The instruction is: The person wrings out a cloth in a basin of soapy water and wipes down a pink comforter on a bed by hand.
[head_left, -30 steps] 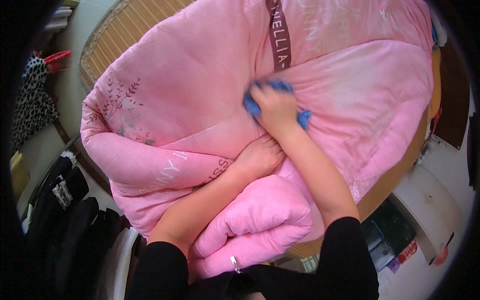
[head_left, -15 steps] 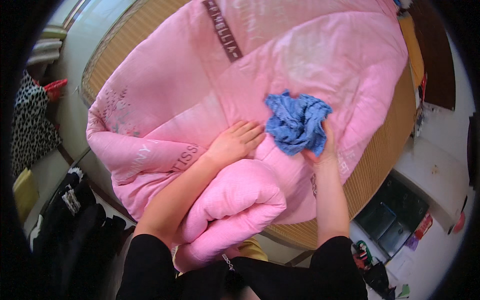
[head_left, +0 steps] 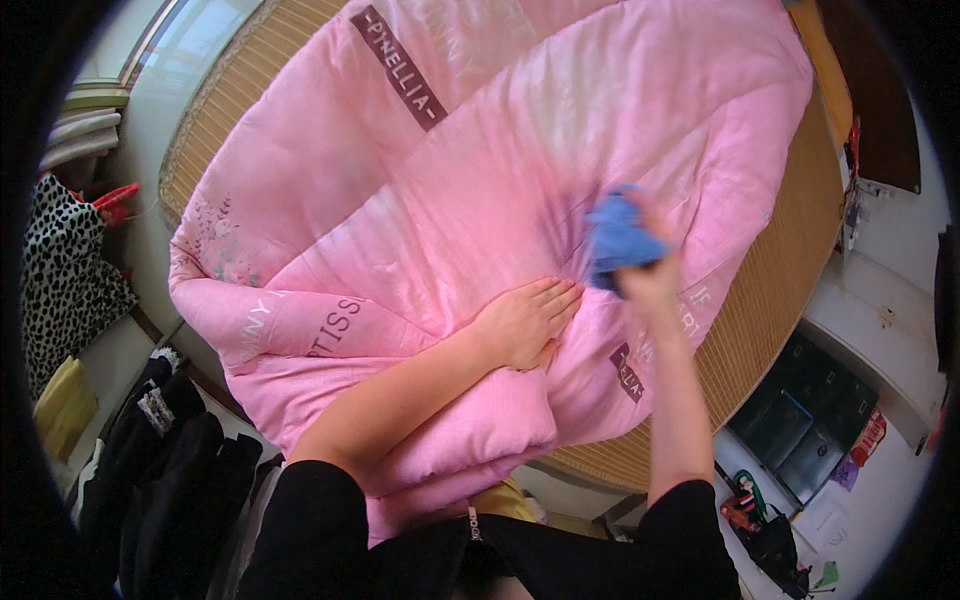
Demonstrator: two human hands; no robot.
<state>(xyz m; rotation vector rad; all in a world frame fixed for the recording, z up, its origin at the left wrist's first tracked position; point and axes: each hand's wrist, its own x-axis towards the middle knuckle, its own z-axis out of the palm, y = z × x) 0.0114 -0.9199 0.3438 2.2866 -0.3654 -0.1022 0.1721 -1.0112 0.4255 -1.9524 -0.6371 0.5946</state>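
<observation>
A thick pink quilt (head_left: 300, 160) with printed lettering and a small floral pattern is spread out in front of me, its near edge bunched up against my body. My left hand (head_left: 535, 322) lies flat on it, fingers stretched, holding nothing. Just to the right, my right hand (head_left: 655, 270) grips a crumpled blue cloth (head_left: 618, 238) against the quilt's surface; hand and cloth are smeared by motion. Creases run in the fabric beside the cloth. Beyond it, a paler patch shows on the quilt.
The quilt rests on a bed covered with a woven tan mat (head_left: 765, 310). Dark clothes (head_left: 170, 480) and a black-and-white spotted cloth (head_left: 75, 270) hang at left. To the right stand a dark-fronted cabinet (head_left: 800, 410) and a black bag (head_left: 775, 545).
My left hand has slid right and slightly nearer to me. The blue cloth has moved a little right under my right hand and looks more bunched. The view has shifted slightly.
</observation>
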